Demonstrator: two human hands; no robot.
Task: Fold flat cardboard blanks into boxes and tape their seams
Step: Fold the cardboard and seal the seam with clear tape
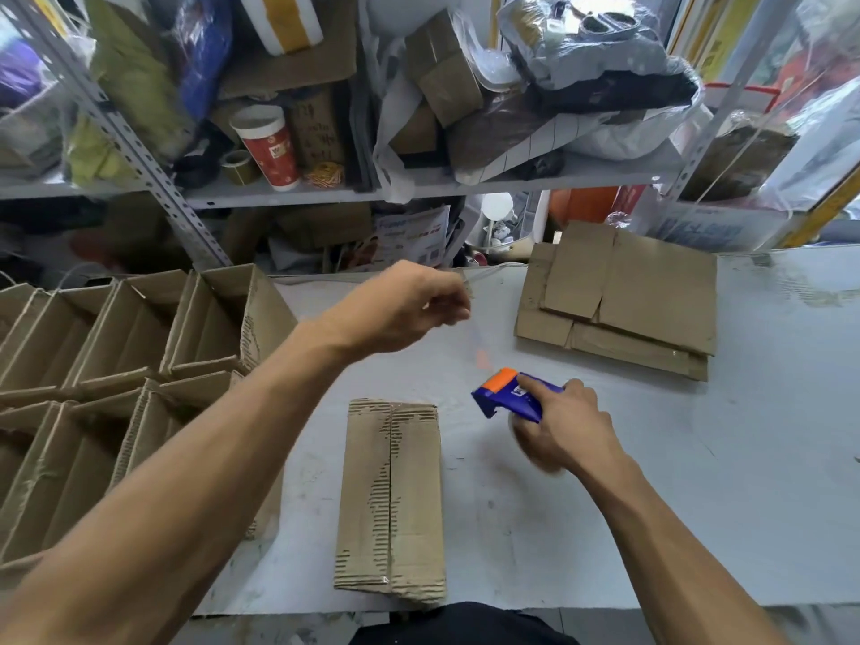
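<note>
Right hand [565, 428] grips the blue-and-orange tape dispenser [509, 394], fingers curled round its body, index finger lying along the top. Left hand [402, 309] is raised over the counter [744, 481] with fingertips pinched together; a faint clear strip of tape [474, 328] seems to run from that pinch down to the dispenser's orange end (it's transparent and blurred, so I read it more from the glare than from an edge). The folded box [391, 500] lies flat on the counter right in front of the body, long axis running straight away from the person, centre seam along that same axis, near end at the counter's edge. Key relation: the tape span sits beyond and to the right of the box's far end, slanted across rather than parallel to the seam. Judgement: next move needs the pinched end brought over the seam and the dispenser drawn back toward the person, so the strip swings into line with the box's long axis. Left hand is nearer the far end of the seam, right hand sits just beside the box's far right corner. Stack of flat blanks [619, 295] lies at the back right, well apart from both hands. Finished open boxes [116, 346] are packed in rows at the left, touching the counter's left side.
</note>
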